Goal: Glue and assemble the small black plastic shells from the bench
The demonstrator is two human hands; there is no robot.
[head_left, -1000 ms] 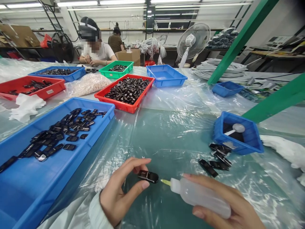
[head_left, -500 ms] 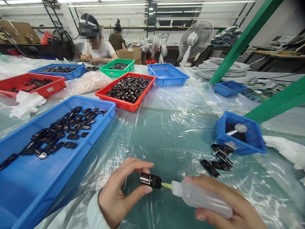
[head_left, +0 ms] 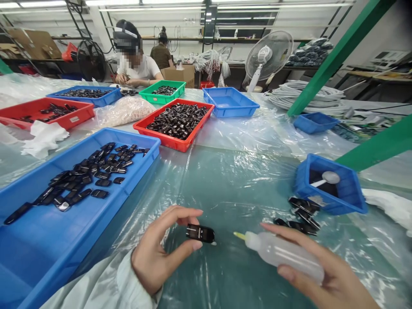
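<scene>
Black part (head_left: 201, 233) in left fingers (head_left: 187, 249), gap before bottle (head_left: 286, 254), tabletop (head_left: 222, 174) beyond

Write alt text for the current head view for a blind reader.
The left hand holds a small glossy black oblong part; the right hand grips a translucent plastic squeeze bottle, its yellow tip pointing toward the part but not touching it. To the left lies a long blue plastic tray of black parts; beyond, a rectangular red plastic tray holds more.

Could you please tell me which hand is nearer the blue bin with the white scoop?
Right. The right hand, holding a bottle, is on the near side of the blue bin; the left hand, holding a black part, is farther off, to its left.
</scene>
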